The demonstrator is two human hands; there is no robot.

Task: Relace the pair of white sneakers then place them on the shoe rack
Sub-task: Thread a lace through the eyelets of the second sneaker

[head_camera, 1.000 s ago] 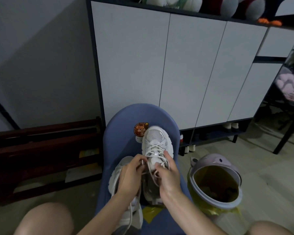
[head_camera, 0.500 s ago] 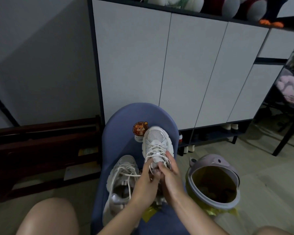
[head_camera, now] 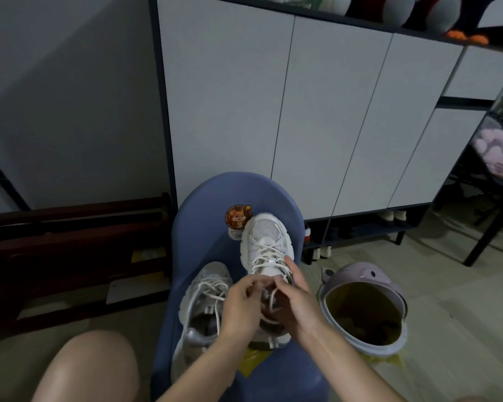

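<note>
A tall cabinet [head_camera: 288, 105] with pale flat doors and a dark frame fills the upper middle of the head view, and plush toys [head_camera: 389, 7] are lined along its top edge. Under its doors an open low shelf [head_camera: 369, 227] is seen, where a few shoes are stored. To the left, dark wooden furniture [head_camera: 70, 250] is laid low against a grey wall. On the floor at the right a round lilac bin [head_camera: 363, 306] with an animal face on its rim is stood, lined with a yellow bag.

A blue seat [head_camera: 204, 227] with a rounded back is placed in front of the cabinet, and a round cartoon sticker [head_camera: 237, 216] is fixed near the top of the seat. Both sneakers are rested on this seat, side by side. The right sneaker [head_camera: 266, 242] is pointed toe-up toward the cabinet; the left sneaker [head_camera: 205, 297] is laid lower, its laces loose over the tongue.

The right sneaker's lace [head_camera: 263, 255] is crossed through the lower eyelets. At the tongue the lace is pinched by the curled fingers of the left hand [head_camera: 241, 306], while the right hand [head_camera: 295, 303] is curled round the shoe's collar, thumb and fingers closed on the lace there
</note>
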